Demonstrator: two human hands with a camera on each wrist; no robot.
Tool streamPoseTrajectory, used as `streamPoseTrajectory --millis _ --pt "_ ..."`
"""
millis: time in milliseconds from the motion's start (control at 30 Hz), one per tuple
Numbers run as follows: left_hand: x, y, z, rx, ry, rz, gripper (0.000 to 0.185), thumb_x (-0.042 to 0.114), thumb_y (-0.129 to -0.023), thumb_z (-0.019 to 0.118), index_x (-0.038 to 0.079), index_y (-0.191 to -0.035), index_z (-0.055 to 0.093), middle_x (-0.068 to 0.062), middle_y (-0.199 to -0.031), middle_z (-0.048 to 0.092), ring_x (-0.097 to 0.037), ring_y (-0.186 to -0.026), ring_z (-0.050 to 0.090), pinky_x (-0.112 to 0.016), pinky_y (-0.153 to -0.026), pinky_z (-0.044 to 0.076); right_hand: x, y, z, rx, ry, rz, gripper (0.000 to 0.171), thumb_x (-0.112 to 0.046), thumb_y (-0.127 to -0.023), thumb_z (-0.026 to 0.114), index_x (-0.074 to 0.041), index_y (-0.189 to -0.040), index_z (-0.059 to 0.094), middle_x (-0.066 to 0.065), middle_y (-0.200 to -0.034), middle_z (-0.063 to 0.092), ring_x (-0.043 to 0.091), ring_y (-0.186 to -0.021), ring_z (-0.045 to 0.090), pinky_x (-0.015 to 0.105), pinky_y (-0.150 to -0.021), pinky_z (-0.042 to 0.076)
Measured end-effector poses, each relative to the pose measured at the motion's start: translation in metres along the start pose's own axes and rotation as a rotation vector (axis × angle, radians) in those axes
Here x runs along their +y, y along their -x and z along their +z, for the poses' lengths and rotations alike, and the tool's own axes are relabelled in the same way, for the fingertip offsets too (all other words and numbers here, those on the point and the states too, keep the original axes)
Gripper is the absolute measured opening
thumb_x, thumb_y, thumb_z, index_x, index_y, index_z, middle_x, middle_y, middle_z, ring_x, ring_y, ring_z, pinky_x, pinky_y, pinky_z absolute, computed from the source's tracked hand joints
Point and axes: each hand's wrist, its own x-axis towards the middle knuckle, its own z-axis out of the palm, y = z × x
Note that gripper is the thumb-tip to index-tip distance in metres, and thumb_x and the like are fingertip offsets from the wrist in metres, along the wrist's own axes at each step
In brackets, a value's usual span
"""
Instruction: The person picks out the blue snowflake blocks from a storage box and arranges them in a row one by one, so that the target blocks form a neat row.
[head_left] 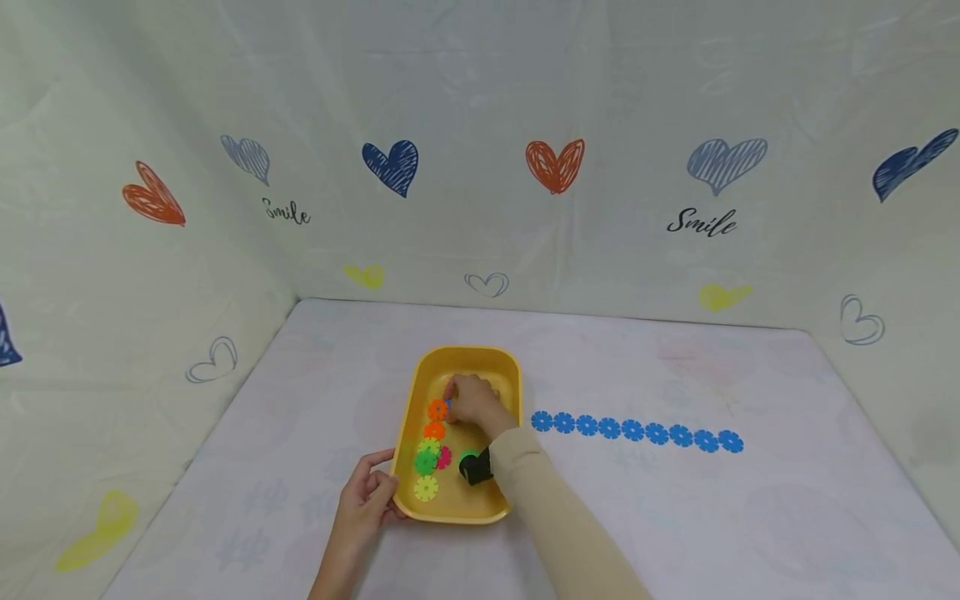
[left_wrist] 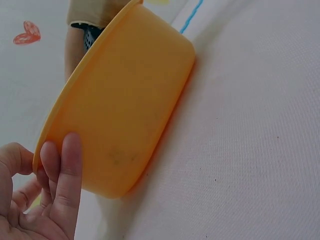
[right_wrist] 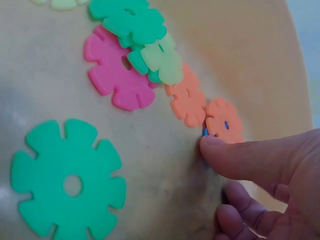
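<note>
While gripped, smooth yellow tub (head_left: 507, 375).

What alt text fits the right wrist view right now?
Right hand pinches a small blue piece beside an orange disc on the floor of the yellow tray. Pink and green discs lie nearby.

Right hand (right_wrist: 260, 185) at lower right of frame, thumb (right_wrist: 240, 157) stretched left, tip pressed on small blue piece (right_wrist: 205, 132), mostly hidden. Just above thumb tip: orange flower disc (right_wrist: 225, 122), touching second orange disc (right_wrist: 187, 100) to its left. Further up-left, light green disc (right_wrist: 162, 62), darker green disc (right_wrist: 130, 20), pink disc (right_wrist: 117, 75), overlapping. Large green disc (right_wrist: 67, 185) alone at lower left. All lying on yellow tray floor (right_wrist: 165, 165).
</note>
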Motion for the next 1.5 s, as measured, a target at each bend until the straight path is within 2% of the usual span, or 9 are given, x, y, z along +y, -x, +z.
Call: streamPoseTrajectory --millis 100,233,300,433,600,833,1133,1333,1500 --pt "0.0 0.0 0.001 0.001 0.017 0.006 0.04 0.004 -0.09 0.046 0.007 -0.129 0.039 -0.005 -0.073 0.048 -0.015 -0.055 0.057 -0.03 -0.057 0.056 0.0 0.001 -0.001 -0.017 0.017 -0.005 0.018 -0.008 -0.072 0.071 -0.012 -0.083 0.057 0.003 -0.087 0.056 0.022 -0.08 0.047 0.044 -0.083 0.035" --pt "0.001 0.0 0.001 0.006 0.01 -0.008 0.04 0.006 -0.09 0.046 0.007 -0.129 0.039 -0.004 -0.073 0.049 -0.014 -0.057 0.056 -0.029 -0.057 0.055 0.001 0.002 -0.003 -0.045 -0.046 -0.006 0.013 -0.006 -0.073 0.069 -0.009 -0.079 0.058 0.002 -0.08 0.056 0.019 -0.073 0.048 0.047 -0.088 0.036" --pt "0.001 0.001 0.001 0.006 -0.002 -0.018 0.041 0.007 -0.09 0.046 0.008 -0.13 0.038 -0.004 -0.074 0.049 -0.014 -0.058 0.055 -0.027 -0.058 0.055 0.002 0.002 -0.003 -0.07 -0.089 0.0 0.011 -0.005 -0.074 0.068 -0.008 -0.079 0.059 0.003 -0.078 0.055 0.017 -0.07 0.048 0.041 -0.084 0.041" --pt "0.001 0.001 0.001 0.001 -0.017 -0.025 0.042 0.009 -0.091 0.046 0.008 -0.132 0.036 -0.003 -0.075 0.049 -0.013 -0.059 0.054 -0.026 -0.058 0.054 0.003 0.004 -0.005 -0.114 -0.144 0.006 0.009 -0.004 -0.075 0.068 -0.005 -0.08 0.061 0.003 -0.078 0.055 0.016 -0.067 0.047 0.025 -0.06 0.043" --pt "0.001 0.0 0.001 0.008 -0.005 -0.019 0.04 0.006 -0.09 0.046 0.008 -0.13 0.038 -0.004 -0.074 0.049 -0.014 -0.057 0.055 -0.028 -0.057 0.055 0.0 0.01 -0.007 -0.159 -0.214 0.005 0.007 -0.003 -0.075 0.067 -0.003 -0.08 0.063 0.005 -0.076 0.058 0.015 -0.064 0.048 0.02 -0.056 0.041" --pt "0.003 0.001 0.002 0.014 0.004 -0.002 0.039 0.003 -0.09 0.045 0.006 -0.128 0.039 -0.006 -0.074 0.048 -0.015 -0.055 0.057 -0.029 -0.057 0.055 -0.001 0.021 -0.013 -0.212 -0.265 -0.019 0.008 -0.01 -0.078 0.066 -0.005 -0.082 0.062 0.003 -0.078 0.058 0.015 -0.07 0.048 0.02 -0.063 0.041" --pt "0.002 0.002 0.001 0.003 0.025 0.015 0.039 0.003 -0.09 0.044 0.006 -0.129 0.039 -0.005 -0.072 0.048 -0.015 -0.054 0.057 -0.031 -0.056 0.055 -0.002 0.041 -0.025 -0.203 -0.325 -0.136 0.012 -0.012 -0.081 0.065 -0.003 -0.087 0.062 0.005 -0.08 0.062 0.014 -0.069 0.052 0.024 -0.066 0.048" --pt "0.001 0.001 0.001 0.009 0.01 0.004 0.039 0.003 -0.09 0.044 0.006 -0.129 0.04 -0.005 -0.073 0.048 -0.015 -0.054 0.056 -0.029 -0.056 0.055 -0.001 0.06 -0.035 -0.197 -0.414 -0.199 0.014 -0.013 -0.083 0.063 -0.002 -0.089 0.06 0.005 -0.077 0.06 0.029 -0.076 0.057 0.037 -0.075 0.051" --pt "0.0 0.0 0.001 0.008 -0.02 0.0 0.041 0.004 -0.09 0.045 0.006 -0.13 0.038 -0.005 -0.073 0.048 -0.015 -0.055 0.056 -0.028 -0.056 0.055 0.004 0.075 -0.044 -0.174 -0.474 -0.202 0.015 -0.015 -0.083 0.063 -0.002 -0.09 0.059 0.003 -0.079 0.059 0.036 -0.084 0.057 0.041 -0.078 0.051"
